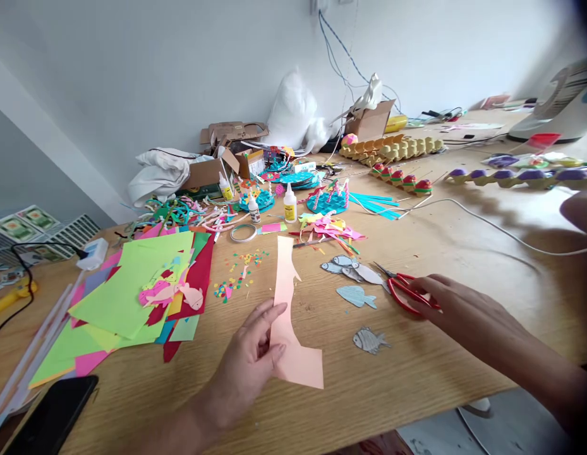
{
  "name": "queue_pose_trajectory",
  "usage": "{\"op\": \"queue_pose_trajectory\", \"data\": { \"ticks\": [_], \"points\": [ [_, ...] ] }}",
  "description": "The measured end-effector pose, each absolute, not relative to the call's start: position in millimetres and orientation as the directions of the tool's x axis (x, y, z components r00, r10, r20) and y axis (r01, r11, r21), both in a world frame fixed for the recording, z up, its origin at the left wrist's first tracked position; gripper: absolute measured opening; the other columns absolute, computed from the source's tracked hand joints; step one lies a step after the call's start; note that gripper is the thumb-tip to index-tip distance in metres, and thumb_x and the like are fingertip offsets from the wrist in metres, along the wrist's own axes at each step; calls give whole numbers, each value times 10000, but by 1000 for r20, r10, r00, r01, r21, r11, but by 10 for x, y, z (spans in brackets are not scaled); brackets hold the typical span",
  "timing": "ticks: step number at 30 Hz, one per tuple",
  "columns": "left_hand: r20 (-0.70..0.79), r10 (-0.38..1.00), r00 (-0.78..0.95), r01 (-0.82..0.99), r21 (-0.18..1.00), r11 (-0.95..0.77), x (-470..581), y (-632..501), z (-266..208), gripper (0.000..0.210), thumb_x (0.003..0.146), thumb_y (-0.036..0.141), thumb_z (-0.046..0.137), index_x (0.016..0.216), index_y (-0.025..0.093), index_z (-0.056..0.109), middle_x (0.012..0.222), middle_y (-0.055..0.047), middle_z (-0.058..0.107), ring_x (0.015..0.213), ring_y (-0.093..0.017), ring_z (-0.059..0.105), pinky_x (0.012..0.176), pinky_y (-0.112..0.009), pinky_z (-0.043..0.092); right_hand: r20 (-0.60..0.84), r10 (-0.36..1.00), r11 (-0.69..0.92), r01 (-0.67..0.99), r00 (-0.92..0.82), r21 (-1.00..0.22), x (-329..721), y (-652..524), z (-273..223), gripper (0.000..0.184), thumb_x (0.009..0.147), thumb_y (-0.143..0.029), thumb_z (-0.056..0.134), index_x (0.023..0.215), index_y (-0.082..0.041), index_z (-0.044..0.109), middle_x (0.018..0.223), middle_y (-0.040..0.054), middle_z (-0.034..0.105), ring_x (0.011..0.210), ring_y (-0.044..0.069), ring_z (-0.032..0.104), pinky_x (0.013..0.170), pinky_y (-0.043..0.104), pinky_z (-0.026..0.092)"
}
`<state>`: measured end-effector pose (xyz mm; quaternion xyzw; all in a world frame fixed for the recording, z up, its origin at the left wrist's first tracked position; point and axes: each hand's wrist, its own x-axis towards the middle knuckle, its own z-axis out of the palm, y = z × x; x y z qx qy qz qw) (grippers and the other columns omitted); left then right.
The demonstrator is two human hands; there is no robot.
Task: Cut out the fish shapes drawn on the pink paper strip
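Note:
My left hand [248, 360] pinches a cut strip of peach-coloured paper [286, 322] between thumb and fingers, above the front of the table. The strip has a curved cut edge and a wider lower end. On the right, my right hand [457, 309] is at the red handles of a pair of scissors [401, 294], fingers bent over them. The scissor blades point to the far left, close to several grey paper fish. A blue-grey paper fish [356, 296] and a striped grey paper fish [369, 340] lie between my two hands.
Coloured paper sheets [127, 291] with pink fish cutouts are piled at left, beside a black phone [54, 414]. Behind are paper dots [236, 272], a tape roll [243, 233], a glue bottle [290, 205] and painted egg cartons [404, 180]. A white cable [492, 230] crosses the right side.

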<state>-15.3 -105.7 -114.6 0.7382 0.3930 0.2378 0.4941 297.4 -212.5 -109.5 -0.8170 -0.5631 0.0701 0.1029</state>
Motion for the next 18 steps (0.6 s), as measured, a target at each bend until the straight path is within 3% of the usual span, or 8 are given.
{"op": "queue_pose_trajectory", "data": {
  "ticks": [5,9,14,16,18],
  "points": [
    [-288,740,608,296,947,126,-53,-975,-1365,588,656,17,530,1222,175,563,1487,-109,261,938,-138,627,800,-246,527,-186,980,-29,887,-64,-460,2569,-2051,-1066,243,771,-185,519,983,-242,624,997,48,645,872,202,615,753,309,469],
    [-306,682,664,304,944,127,-99,-973,-1347,621,658,-27,499,1242,183,528,1510,-127,195,987,-144,622,838,-284,529,-211,973,-8,899,-94,-438,2427,-1959,-1122,223,758,-151,524,944,-207,634,986,71,629,891,225,608,777,336,454],
    [-283,656,700,448,889,-95,-266,-1024,-1237,642,675,-27,513,1270,216,497,1527,-145,145,958,-146,623,757,-279,566,-185,979,-2,911,-82,-413,2472,-1927,-1171,173,741,-137,539,881,-201,619,954,64,611,865,223,596,739,321,438],
    [-247,629,737,508,816,-275,-334,-1060,-1186,631,695,-18,509,1283,211,486,1518,-152,178,954,-161,629,784,-311,569,-171,982,3,915,-79,-404,2476,-1929,-1168,140,741,-138,536,848,-198,605,947,60,600,863,218,590,739,319,432],
    [-186,572,799,514,704,-490,-376,-1094,-1147,613,700,-26,510,1268,205,502,1481,-141,285,1074,-212,590,890,-364,531,-173,983,-7,921,-66,-390,2464,-1925,-1157,117,724,-127,539,811,-193,582,926,56,599,842,212,588,720,313,424]
  ]
}}
